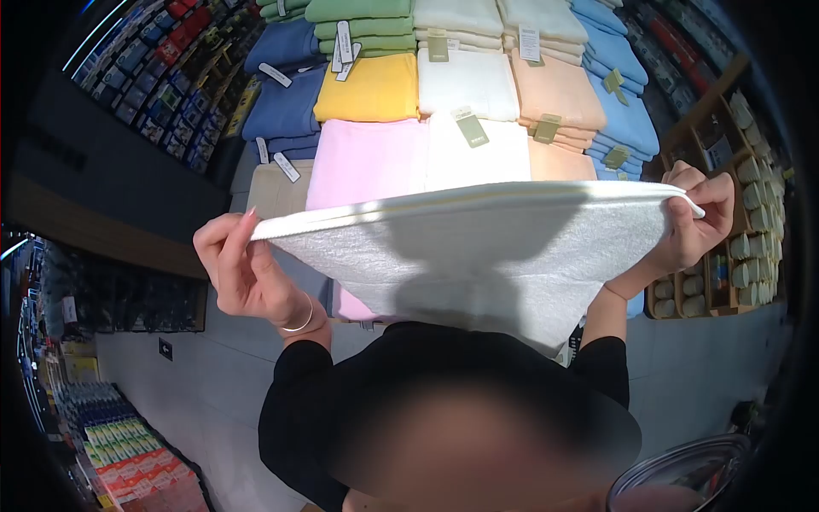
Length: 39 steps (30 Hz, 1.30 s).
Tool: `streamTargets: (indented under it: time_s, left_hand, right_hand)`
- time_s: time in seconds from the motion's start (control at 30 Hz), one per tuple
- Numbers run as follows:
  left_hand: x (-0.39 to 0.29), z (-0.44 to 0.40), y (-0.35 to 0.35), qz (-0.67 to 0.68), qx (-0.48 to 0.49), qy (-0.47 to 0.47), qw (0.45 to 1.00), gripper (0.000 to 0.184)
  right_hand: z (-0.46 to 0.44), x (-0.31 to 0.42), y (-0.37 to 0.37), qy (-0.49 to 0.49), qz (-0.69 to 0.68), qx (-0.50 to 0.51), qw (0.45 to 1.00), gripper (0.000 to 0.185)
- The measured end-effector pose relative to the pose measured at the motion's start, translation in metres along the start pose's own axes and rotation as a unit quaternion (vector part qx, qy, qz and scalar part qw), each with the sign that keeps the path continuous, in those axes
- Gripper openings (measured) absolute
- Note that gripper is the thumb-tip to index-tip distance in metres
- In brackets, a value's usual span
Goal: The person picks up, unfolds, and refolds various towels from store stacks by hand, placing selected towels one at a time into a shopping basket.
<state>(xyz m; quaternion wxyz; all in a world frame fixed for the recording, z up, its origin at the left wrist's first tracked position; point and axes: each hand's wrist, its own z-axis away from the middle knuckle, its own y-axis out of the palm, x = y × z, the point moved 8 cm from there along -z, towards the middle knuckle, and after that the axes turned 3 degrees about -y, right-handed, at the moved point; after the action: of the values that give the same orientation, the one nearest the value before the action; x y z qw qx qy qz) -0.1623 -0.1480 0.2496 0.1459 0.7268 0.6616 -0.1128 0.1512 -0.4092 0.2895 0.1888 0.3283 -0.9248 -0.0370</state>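
A white towel is stretched between my two hands, its folded upper edge pulled nearly straight and the rest hanging down towards my body. My left hand, with a thin bracelet at the wrist, is closed on the left corner. On the other side, my right hand pinches the right corner between thumb and fingers, slightly higher than the left. A dark shadow falls across the cloth. Just beyond it lie a folded pink towel and a folded white towel with a tag, both partly covered by the held one.
Stacks of folded towels fill the display: yellow, peach, dark blue, light blue and green. Shelves with rolled goods stand at right. Packaged goods are stacked at lower left by the grey floor.
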Motion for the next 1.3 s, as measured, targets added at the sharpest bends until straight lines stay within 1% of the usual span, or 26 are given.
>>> streamTargets:
  time_s: [0.07,0.1,0.17,0.2,0.23,0.3,0.33,0.37,0.4,0.43,0.5,0.53,0.57,0.6,0.63,0.67,0.73,0.77,0.83,0.87,0.97,1.03,1.1,1.17,1.23,1.3]
  left_hand:
    - [-0.016,-0.004,-0.013,0.02,-0.011,0.079,0.997,0.019]
    - [-0.026,-0.008,-0.019,0.043,-0.019,0.12,0.992,0.019]
    - [-0.04,-0.018,-0.031,0.053,-0.01,0.207,0.977,0.021]
    - [-0.044,-0.025,-0.028,0.065,0.004,0.238,0.969,0.022]
    - [-0.042,-0.035,-0.021,0.052,0.009,0.217,0.975,0.021]
    - [-0.024,-0.059,0.003,0.089,-0.019,0.14,0.986,0.021]
    - [-0.017,-0.08,0.021,0.075,0.027,0.14,0.987,0.021]
    - [0.002,-0.101,0.043,0.08,0.059,0.16,0.982,0.024]
    - [0.026,-0.117,0.066,0.069,0.117,0.102,0.985,0.031]
    - [0.059,-0.13,0.091,0.155,0.134,0.092,0.974,0.022]
    - [0.083,-0.142,0.142,0.062,0.254,-0.001,0.965,0.018]
    - [0.097,-0.146,0.162,-0.049,0.26,0.052,0.963,0.017]
    - [0.115,-0.145,0.183,-0.07,0.264,0.112,0.955,0.016]
    - [0.142,-0.139,0.204,-0.071,0.268,0.133,0.952,0.013]
    - [0.169,-0.129,0.222,-0.098,0.239,0.226,0.939,0.011]
    - [0.199,-0.12,0.244,-0.128,0.267,0.175,0.939,0.011]
    - [0.234,-0.1,0.274,-0.228,0.34,0.157,0.899,0.015]
    - [0.256,-0.093,0.288,-0.268,0.384,0.146,0.871,0.019]
    - [0.258,-0.085,0.286,-0.277,0.343,0.12,0.889,0.017]
    - [0.256,-0.08,0.28,-0.282,0.324,0.104,0.897,0.016]
    - [0.259,-0.074,0.262,-0.12,0.355,-0.12,0.919,0.018]
    - [0.233,-0.061,0.231,0.011,0.322,-0.18,0.929,0.016]
    - [0.204,-0.036,0.192,0.061,0.314,-0.145,0.936,0.014]
    - [0.186,0.009,0.16,0.117,0.324,-0.16,0.925,0.011]
    - [0.177,0.057,0.137,0.09,0.352,-0.163,0.917,0.011]
    - [0.172,0.098,0.125,0.043,0.392,-0.159,0.905,0.012]
  right_hand:
    - [-0.006,0.019,-0.003,-0.052,-0.078,0.157,0.983,0.03]
    - [-0.008,0.029,-0.005,-0.077,-0.122,0.238,0.96,0.031]
    - [-0.015,0.042,-0.003,-0.14,-0.105,0.349,0.921,0.027]
    - [-0.022,0.044,0.001,-0.14,-0.088,0.378,0.911,0.027]
    - [-0.029,0.039,-0.001,-0.162,-0.065,0.357,0.917,0.025]
    - [-0.05,0.022,0.006,-0.138,0.06,0.283,0.947,0.019]
    - [-0.067,-0.001,0.003,-0.029,0.15,0.276,0.949,0.016]
    - [-0.079,-0.026,0.016,0.056,0.159,0.278,0.946,0.016]
    - [-0.09,-0.061,0.019,0.072,0.181,0.319,0.928,0.019]
    - [-0.098,-0.096,0.02,0.087,0.203,0.359,0.907,0.021]
    - [-0.101,-0.138,0.042,0.168,0.276,0.341,0.883,0.014]
    - [-0.1,-0.165,0.041,0.162,0.269,0.34,0.886,0.01]
    - [-0.1,-0.199,0.038,0.138,0.295,0.335,0.884,0.012]
    - [-0.099,-0.218,0.043,0.089,0.364,0.341,0.862,0.015]
    - [-0.096,-0.276,0.029,-0.011,0.347,0.322,0.881,0.017]
    - [-0.087,-0.309,0.022,-0.028,0.363,0.316,0.876,0.017]
    - [-0.069,-0.377,0.01,-0.015,0.418,0.318,0.851,0.016]
    - [-0.069,-0.378,0.009,0.056,0.413,0.315,0.853,0.016]
    - [-0.051,-0.368,0.017,0.199,0.395,0.305,0.843,0.019]
    - [-0.048,-0.364,0.019,0.202,0.372,0.291,0.858,0.02]
    - [-0.035,-0.345,0.016,0.248,0.225,0.236,0.912,0.021]
    - [-0.019,-0.298,0.019,0.299,0.105,0.233,0.919,0.018]
    - [0.01,-0.253,0.014,0.234,0.055,0.278,0.93,0.019]
    - [0.052,-0.219,0.0,0.247,0.045,0.29,0.924,0.016]
    - [0.101,-0.203,-0.008,0.28,0.095,0.326,0.898,0.015]
    - [0.152,-0.205,-0.014,0.375,0.13,0.328,0.857,0.015]
